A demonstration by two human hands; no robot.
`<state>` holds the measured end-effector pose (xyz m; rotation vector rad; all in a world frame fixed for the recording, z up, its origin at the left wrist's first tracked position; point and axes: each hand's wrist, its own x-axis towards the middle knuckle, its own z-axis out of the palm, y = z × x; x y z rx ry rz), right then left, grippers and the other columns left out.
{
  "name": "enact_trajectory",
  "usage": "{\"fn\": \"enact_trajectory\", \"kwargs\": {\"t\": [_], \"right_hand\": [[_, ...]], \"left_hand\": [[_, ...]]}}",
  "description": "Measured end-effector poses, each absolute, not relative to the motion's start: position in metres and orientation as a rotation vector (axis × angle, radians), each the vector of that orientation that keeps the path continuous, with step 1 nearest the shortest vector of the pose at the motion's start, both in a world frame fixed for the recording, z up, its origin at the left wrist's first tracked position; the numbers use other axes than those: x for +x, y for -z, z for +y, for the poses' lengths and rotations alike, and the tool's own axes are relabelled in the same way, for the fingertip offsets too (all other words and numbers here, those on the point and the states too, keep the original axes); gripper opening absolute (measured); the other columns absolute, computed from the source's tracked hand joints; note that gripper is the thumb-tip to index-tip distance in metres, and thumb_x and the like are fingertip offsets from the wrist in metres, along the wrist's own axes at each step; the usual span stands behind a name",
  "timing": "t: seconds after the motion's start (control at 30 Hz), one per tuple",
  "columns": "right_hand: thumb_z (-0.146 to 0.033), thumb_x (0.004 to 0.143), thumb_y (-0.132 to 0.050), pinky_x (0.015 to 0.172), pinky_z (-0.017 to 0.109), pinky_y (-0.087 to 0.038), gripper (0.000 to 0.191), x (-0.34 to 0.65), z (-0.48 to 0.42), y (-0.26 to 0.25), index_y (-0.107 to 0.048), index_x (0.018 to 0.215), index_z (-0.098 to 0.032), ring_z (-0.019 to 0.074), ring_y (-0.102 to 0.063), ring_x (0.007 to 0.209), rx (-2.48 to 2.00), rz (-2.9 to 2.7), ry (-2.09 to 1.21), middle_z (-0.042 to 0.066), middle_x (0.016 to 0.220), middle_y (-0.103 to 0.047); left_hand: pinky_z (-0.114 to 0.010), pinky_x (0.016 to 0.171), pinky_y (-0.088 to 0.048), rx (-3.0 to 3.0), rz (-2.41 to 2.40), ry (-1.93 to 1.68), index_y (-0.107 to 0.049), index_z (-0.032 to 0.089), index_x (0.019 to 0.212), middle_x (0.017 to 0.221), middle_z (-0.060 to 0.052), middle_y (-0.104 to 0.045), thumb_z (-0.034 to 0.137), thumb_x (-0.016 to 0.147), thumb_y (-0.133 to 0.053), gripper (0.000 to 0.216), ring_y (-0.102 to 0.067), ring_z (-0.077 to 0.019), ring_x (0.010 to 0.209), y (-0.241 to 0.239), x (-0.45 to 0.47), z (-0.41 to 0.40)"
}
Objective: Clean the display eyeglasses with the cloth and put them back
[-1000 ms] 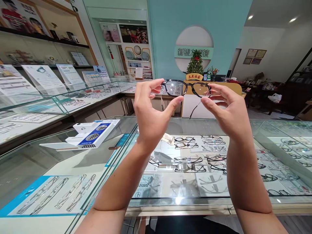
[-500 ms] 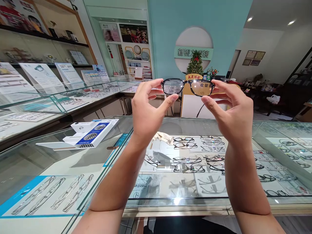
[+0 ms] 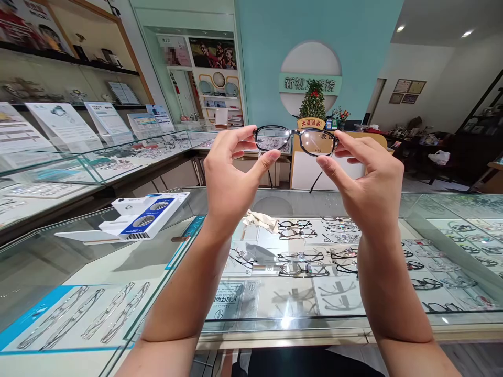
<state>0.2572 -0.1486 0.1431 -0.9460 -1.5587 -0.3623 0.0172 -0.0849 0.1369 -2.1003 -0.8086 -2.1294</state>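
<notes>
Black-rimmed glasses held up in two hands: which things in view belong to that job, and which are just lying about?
Part of the job:
Glossy black-rimmed eyeglasses with clear lenses
Bare left hand and bare right hand, pinching opposite ends

Apparently just lying about:
Crumpled cream cloth, untouched
White-and-blue angular display stand
Dark-framed eyeglasses in rows beyond the forearms

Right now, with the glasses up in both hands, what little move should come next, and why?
Perhaps lower the black-framed glasses slowly, both hands together, toward the glass counter. The left hand and right hand pinch the frame at opposite ends, it is up in the air, and its arms are unfolded, so going gently seems safest.
</notes>
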Motion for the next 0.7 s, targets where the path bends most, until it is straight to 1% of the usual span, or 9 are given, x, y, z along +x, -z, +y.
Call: {"fn": "enact_trajectory", "kwargs": {"t": [0.13, 0.3, 0.43, 0.53, 0.63, 0.7], "right_hand": [[-0.059, 0.103, -0.076, 0.098, 0.052, -0.066, 0.048, 0.26, -0.147, -0.144, -0.079, 0.145, -0.035, 0.0306, -0.079, 0.11, -0.954, -1.583, 0.374, 0.009, 0.119, -0.082], [-0.061, 0.103, -0.076, 0.1, 0.054, -0.065, 0.049, 0.264, -0.144, -0.143, -0.08, 0.142, -0.032, 0.0309, -0.081, 0.106, -0.965, -1.621, 0.35, 0.01, 0.119, -0.085], [-0.061, 0.103, -0.074, 0.102, 0.057, -0.066, 0.049, 0.265, -0.142, -0.143, -0.079, 0.143, -0.032, 0.0322, -0.081, 0.108, -0.961, -1.639, 0.327, 0.01, 0.12, -0.086], [-0.06, 0.104, -0.072, 0.108, 0.061, -0.065, 0.053, 0.262, -0.139, -0.143, -0.074, 0.149, -0.032, 0.0374, -0.077, 0.124, -0.935, -1.618, 0.368, 0.011, 0.132, -0.082], [-0.058, 0.107, -0.065, 0.118, 0.067, -0.058, 0.057, 0.257, -0.134, -0.143, -0.066, 0.158, -0.033, 0.0434, -0.064, 0.147, -0.918, -1.595, 0.407, 0.013, 0.151, -0.073], [-0.058, 0.108, -0.061, 0.122, 0.072, -0.054, 0.059, 0.254, -0.129, -0.141, -0.062, 0.162, -0.034, 0.0458, -0.055, 0.156, -0.914, -1.579, 0.413, 0.013, 0.16, -0.067]], "left_hand": [[-0.05, 0.105, -0.066, -2.04, -0.802, 2.084, -0.075, 0.035, 0.133, 0.13, -0.008, -0.075, 0.069, 0.091, -0.087, 0.055, -0.076, -0.0302, 0.124, -0.139, 0.018, -0.091], [-0.052, 0.108, -0.063, -2.013, -0.788, 2.07, -0.074, 0.036, 0.134, 0.132, -0.008, -0.073, 0.074, 0.089, -0.085, 0.06, -0.073, -0.0315, 0.124, -0.14, 0.017, -0.097], [-0.055, 0.112, -0.059, -2.009, -0.737, 2.076, -0.074, 0.038, 0.136, 0.134, -0.009, -0.071, 0.074, 0.088, -0.086, 0.062, -0.071, -0.0341, 0.126, -0.141, 0.016, -0.097], [-0.057, 0.114, -0.057, -1.976, -0.703, 2.1, -0.071, 0.04, 0.141, 0.139, -0.009, -0.069, 0.075, 0.086, -0.087, 0.068, -0.068, -0.0364, 0.134, -0.139, 0.017, -0.09], [-0.059, 0.117, -0.055, -1.926, -0.678, 2.146, -0.065, 0.039, 0.149, 0.147, -0.009, -0.065, 0.078, 0.087, -0.085, 0.076, -0.061, -0.038, 0.145, -0.135, 0.02, -0.075], [-0.059, 0.118, -0.054, -1.899, -0.635, 2.162, -0.06, 0.037, 0.153, 0.152, -0.01, -0.062, 0.078, 0.09, -0.082, 0.079, -0.06, -0.0382, 0.149, -0.13, 0.024, -0.064]]}}
